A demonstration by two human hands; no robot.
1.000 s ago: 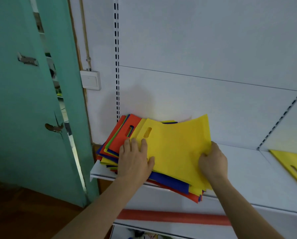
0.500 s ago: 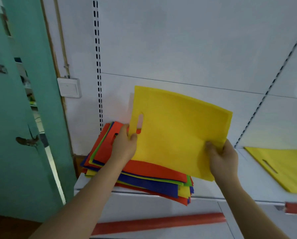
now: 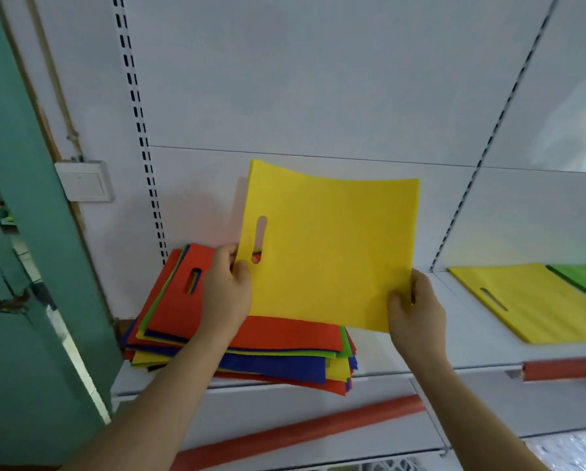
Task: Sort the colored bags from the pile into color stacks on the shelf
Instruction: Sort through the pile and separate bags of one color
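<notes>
A yellow bag [image 3: 329, 246] with a slot handle is held upright above the shelf. My left hand [image 3: 225, 287] pinches its lower left corner by the handle slot. My right hand [image 3: 412, 309] pinches its lower right corner. Below lies the mixed pile [image 3: 251, 338] of red, blue, green and yellow bags, a red one on top, at the left end of the white shelf [image 3: 403, 362]. To the right on the shelf a yellow bag [image 3: 529, 300] lies flat, with a green bag [image 3: 583, 277] beside it at the frame edge.
A teal door [image 3: 20, 300] stands ajar at the left, close to the pile. A white wall switch [image 3: 84, 181] sits beside a slotted upright [image 3: 142, 137]. A red edge strip [image 3: 305, 433] runs along the lower shelf. White back panels rise behind the shelf.
The yellow bag has been lifted off the pile and now stands upright in both hands, shifted right. A red bag is now on top of the pile. The view turned right, showing the green bag.
</notes>
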